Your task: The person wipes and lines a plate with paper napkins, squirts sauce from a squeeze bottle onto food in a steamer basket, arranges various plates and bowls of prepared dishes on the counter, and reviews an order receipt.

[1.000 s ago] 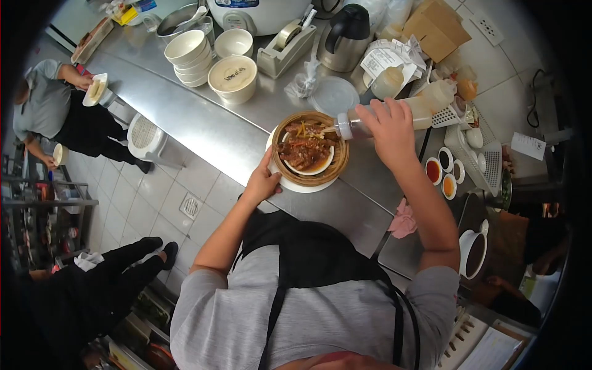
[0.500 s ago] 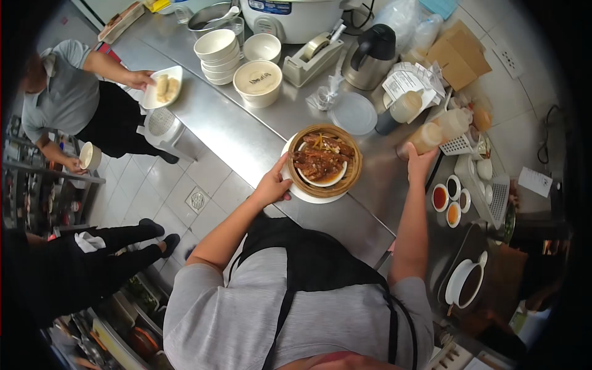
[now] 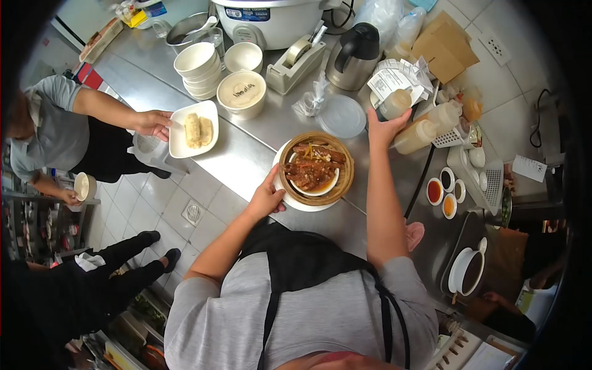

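A round bamboo steamer (image 3: 348, 176) sits on a white plate (image 3: 311, 207) on the steel counter. Inside it a white bowl holds food in brown sauce (image 3: 311, 166) with yellow shreds on top. My left hand (image 3: 266, 195) rests at the plate's left edge, fingers and thumb on the rim. At the upper right, my right hand (image 3: 388, 127) is wrapped round the lower part of a squeeze bottle (image 3: 396, 103) that stands near the steel flask (image 3: 354, 58). Two more squeeze bottles (image 3: 416, 135) are just to its right.
A co-worker's hand holds a white dish of rolls (image 3: 196, 129) over the counter's left edge. Stacked bowls (image 3: 198, 68), a lidded "Noodles" tub (image 3: 242, 92), a tape dispenser (image 3: 297, 65) and a clear lid (image 3: 342, 116) stand behind. Small sauce cups (image 3: 435, 191) are at the right.
My right hand stopped pouring over the steamer, set that bottle down among the others at the right, and moved left to another bottle. The co-worker's dish of rolls has come closer.
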Demonstrator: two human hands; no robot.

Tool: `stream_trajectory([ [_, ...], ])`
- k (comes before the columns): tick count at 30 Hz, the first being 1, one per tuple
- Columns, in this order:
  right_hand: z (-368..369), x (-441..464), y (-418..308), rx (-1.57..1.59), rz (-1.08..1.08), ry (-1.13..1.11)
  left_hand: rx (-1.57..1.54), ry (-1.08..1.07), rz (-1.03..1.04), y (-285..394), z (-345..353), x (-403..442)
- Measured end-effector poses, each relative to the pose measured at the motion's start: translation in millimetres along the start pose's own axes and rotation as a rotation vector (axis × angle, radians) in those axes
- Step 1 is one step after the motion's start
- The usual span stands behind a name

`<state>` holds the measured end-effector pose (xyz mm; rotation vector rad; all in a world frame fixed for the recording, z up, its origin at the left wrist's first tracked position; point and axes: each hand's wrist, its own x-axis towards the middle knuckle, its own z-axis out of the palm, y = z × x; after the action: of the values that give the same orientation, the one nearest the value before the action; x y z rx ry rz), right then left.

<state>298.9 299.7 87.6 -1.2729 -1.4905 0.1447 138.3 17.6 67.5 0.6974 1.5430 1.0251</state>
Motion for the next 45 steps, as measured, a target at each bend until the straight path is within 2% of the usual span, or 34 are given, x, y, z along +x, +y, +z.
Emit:
stream_trajectory([
  [2,11,7,8,0.036,0.145,0.022,-0.004,-0.002,0.006,-3,-1,0],
  [3,14,10,15,0.205,0.189,0.031,0.007,-0.004,-0.005,-2,-2,-1],
  [6,-4,14,0,0.132,0.073,-0.231,-0.064,-0.003,-0.021,-3,-4,0],
  [9,-50,7,-49,0.055,-0.282,-0.432,-0.101,-0.03,0.0,-4,-8,1],
  [12,-90,5,-72,-0.203,-0.59,-0.717,-0.092,-0.051,0.002,-4,-10,1],
  [16,-117,3,-85,-0.447,-0.951,-0.715,-0.103,-0.081,0.012,-6,-11,1],
  [22,-127,-2,-103,-0.437,-1.1,-0.677,-0.103,-0.108,0.016,-10,-11,5],
  [28,-115,-5,-103,-0.508,-0.987,-0.61,-0.116,-0.134,0.009,-11,-13,5],
  [31,-126,-10,-101,-0.451,-0.936,-0.682,-0.123,-0.132,0.009,-11,-13,5],
  [34,-135,-9,-88,-0.485,-0.76,-0.79,-0.115,-0.152,0.016,-10,-15,3],
  [37,-131,-10,-69,-0.289,-0.511,-0.806,-0.202,-0.135,0.015,-18,-20,3],
  [40,-107,-10,-34,0.083,-0.08,-0.765,-0.226,-0.118,-0.013,-14,-30,-5],
  [41,-96,-12,-22,0.224,0.016,-0.676,-0.231,-0.092,0.011,-15,-35,-8],
  [45,-58,-7,12,0.417,0.276,-0.517,-0.138,-0.002,0.087,-13,-58,1],
])
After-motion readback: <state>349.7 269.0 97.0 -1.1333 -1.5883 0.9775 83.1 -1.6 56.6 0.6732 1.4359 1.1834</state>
